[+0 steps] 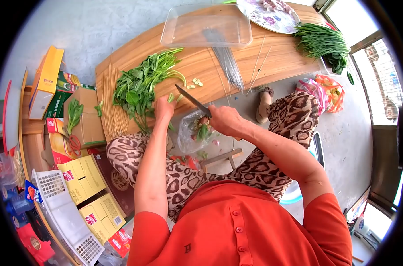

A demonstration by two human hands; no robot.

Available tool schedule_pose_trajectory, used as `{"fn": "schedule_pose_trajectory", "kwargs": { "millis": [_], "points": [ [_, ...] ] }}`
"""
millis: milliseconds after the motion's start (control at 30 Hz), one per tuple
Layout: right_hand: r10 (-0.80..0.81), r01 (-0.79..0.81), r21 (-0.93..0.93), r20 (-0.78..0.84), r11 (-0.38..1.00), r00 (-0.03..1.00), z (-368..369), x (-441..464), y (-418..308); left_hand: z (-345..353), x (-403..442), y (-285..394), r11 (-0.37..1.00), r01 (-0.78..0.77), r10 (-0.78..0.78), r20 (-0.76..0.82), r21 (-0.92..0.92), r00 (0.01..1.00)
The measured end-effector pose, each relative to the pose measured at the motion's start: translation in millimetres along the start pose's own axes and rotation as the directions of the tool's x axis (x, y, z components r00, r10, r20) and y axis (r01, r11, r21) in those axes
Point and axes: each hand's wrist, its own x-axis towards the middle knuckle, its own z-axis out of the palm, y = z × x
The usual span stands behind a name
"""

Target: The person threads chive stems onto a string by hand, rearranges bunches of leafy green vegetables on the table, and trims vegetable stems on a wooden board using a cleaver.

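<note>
My right hand [223,119] is closed round the handle of a knife [192,98], its dark blade slanting up and left over the table edge. Just left of the blade, my left hand [165,107] grips some green stalks, whose ends poke out by the fingers. Beyond it a heap of leafy greens [137,86] lies on the wooden table [188,60]. A few short cut stem pieces [196,83] sit between the heap and the knife tip. Below my hands, a clear plastic bag [190,133] on the floor holds vegetable scraps.
Bamboo skewers [109,106] lie along the table's left end, metal skewers [228,62] near its middle. A clear plastic tub [206,26], a flowered plate [277,22] with meat skewers and a bunch of long greens [321,42] line the back. Boxes [84,177] and a white basket [68,213] stand left.
</note>
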Motion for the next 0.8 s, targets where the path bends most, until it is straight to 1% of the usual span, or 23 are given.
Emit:
{"fn": "schedule_pose_trajectory", "kwargs": {
  "millis": [100, 167, 300, 500, 600, 667, 700, 733, 767, 800],
  "points": [
    [-0.026, 0.026, -0.025, -0.010, 0.999, 1.000, 2.3, 1.4, -0.5, -0.2, 0.8, 0.6, 1.000, 0.020, -0.020, 0.013, -0.002, 1.000],
    [-0.064, 0.060, -0.067, -0.060, 0.996, 0.996, 6.2, 3.9, 1.7, -0.6, 0.7, 1.6, 1.000, 0.017, -0.017, 0.019, 0.013, 1.000],
    [-0.074, 0.069, -0.072, -0.062, 0.995, 0.995, 5.8, 4.1, 2.2, -0.7, -2.4, 4.2, 1.000, 0.015, -0.015, 0.001, 0.003, 1.000],
    [-0.113, 0.102, -0.114, -0.092, 0.988, 0.989, 15.2, 11.8, 6.4, -4.0, -6.1, 11.9, 0.999, 0.005, -0.005, -0.001, 0.053, 1.000],
    [-0.116, 0.106, -0.111, -0.092, 0.988, 0.989, 15.8, 13.8, 5.6, -3.2, -6.2, 11.8, 0.995, 0.034, -0.038, 0.032, 0.094, 0.999],
    [-0.143, 0.134, -0.111, -0.080, 0.985, 0.986, 15.2, 15.4, 6.3, 0.3, -3.9, 2.5, 0.990, -0.036, 0.028, 0.063, 0.136, 0.998],
    [-0.145, 0.136, -0.107, -0.084, 0.985, 0.986, 15.8, 16.1, 7.0, 0.7, -2.6, -3.2, 0.989, -0.040, 0.032, 0.062, 0.141, 0.998],
    [-0.154, 0.144, -0.105, -0.092, 0.984, 0.984, 16.7, 17.3, 8.2, 0.2, -1.9, -9.5, 0.993, 0.072, -0.058, 0.147, -0.092, 0.987],
    [-0.164, 0.153, -0.103, -0.101, 0.983, 0.981, 17.0, 18.5, 9.4, -5.1, -4.4, -5.9, 0.931, 0.198, -0.122, 0.248, -0.308, 0.961],
    [-0.166, 0.156, -0.099, -0.110, 0.983, 0.980, 16.7, 19.4, 11.6, -11.4, -6.7, -2.3, 0.934, 0.189, -0.116, 0.245, -0.304, 0.963]
  ]
}}
